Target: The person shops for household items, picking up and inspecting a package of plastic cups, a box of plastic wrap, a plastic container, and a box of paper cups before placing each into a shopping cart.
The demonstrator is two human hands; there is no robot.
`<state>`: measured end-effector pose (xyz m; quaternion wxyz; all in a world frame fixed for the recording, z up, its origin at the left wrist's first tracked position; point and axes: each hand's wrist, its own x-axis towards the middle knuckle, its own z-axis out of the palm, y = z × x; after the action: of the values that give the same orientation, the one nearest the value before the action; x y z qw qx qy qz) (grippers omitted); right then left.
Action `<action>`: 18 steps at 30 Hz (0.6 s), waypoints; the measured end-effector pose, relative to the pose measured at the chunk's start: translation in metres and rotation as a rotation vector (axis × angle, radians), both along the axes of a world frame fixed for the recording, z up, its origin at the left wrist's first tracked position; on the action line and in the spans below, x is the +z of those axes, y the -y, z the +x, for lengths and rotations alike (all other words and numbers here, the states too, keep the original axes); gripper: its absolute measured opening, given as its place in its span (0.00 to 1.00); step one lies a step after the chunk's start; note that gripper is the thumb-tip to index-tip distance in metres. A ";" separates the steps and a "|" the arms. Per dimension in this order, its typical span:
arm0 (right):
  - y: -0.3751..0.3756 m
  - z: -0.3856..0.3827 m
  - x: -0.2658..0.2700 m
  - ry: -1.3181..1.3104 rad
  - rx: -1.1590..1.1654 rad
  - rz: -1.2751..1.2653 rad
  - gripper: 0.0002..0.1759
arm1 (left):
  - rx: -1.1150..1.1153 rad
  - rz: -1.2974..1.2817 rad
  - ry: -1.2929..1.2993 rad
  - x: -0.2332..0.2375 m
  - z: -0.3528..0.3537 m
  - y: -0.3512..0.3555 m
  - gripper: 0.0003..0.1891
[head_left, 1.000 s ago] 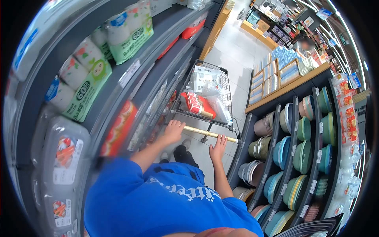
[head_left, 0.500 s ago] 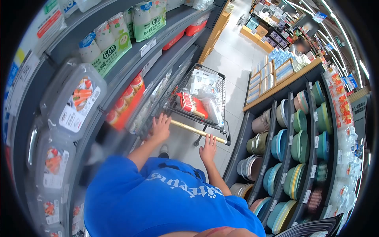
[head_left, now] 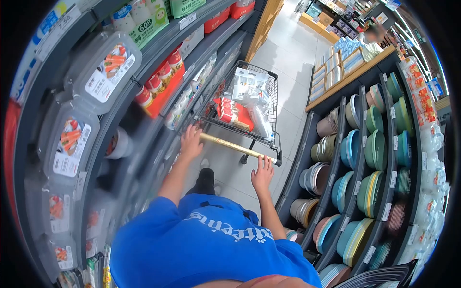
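Note:
A black wire shopping cart (head_left: 274,96) stands in front of me, its pale wooden-looking handle (head_left: 230,144) slanting across the aisle. My left hand (head_left: 191,143) is at the handle's left end, its fingers bent over the bar. Near the right end, my right hand (head_left: 261,175) has its fingertips over the bar, thumb side toward the middle. Inside the cart lie a red and white package (head_left: 233,114), a white printed package (head_left: 249,81) and a clear plastic-wrapped item (head_left: 259,117).
Shelves on my left hold clear lidded food boxes (head_left: 110,67), green-printed packs (head_left: 146,24) and red packs (head_left: 163,81). On the right are stacked coloured basins (head_left: 374,149) and pots (head_left: 324,146). A person (head_left: 373,38) stands beyond the wooden display rack (head_left: 336,72). Tiled floor (head_left: 283,43) runs ahead.
The view has moved forward along the aisle with the cart; the shelves and basins have shifted toward me. Both hands stay on the handle. A dark-clad leg now shows below the bar.

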<state>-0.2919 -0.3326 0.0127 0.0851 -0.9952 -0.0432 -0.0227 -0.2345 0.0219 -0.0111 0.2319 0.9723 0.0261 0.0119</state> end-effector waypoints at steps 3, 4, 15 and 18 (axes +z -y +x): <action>0.013 -0.021 -0.008 0.029 -0.056 0.019 0.45 | -0.010 -0.042 0.126 -0.002 -0.024 -0.022 0.27; 0.015 -0.027 -0.011 0.039 -0.087 0.028 0.45 | -0.023 -0.044 0.162 -0.003 -0.031 -0.030 0.25; 0.003 -0.099 -0.034 0.118 -0.274 0.021 0.19 | 0.022 -0.059 0.146 -0.004 -0.135 -0.065 0.17; -0.008 -0.127 -0.033 0.071 -0.333 -0.010 0.19 | -0.012 -0.073 0.123 -0.002 -0.167 -0.078 0.19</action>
<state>-0.4193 -0.3248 -0.0203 0.0737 -0.9875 0.1193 -0.0716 -0.4010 0.1000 -0.0134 0.2686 0.9607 0.0066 0.0691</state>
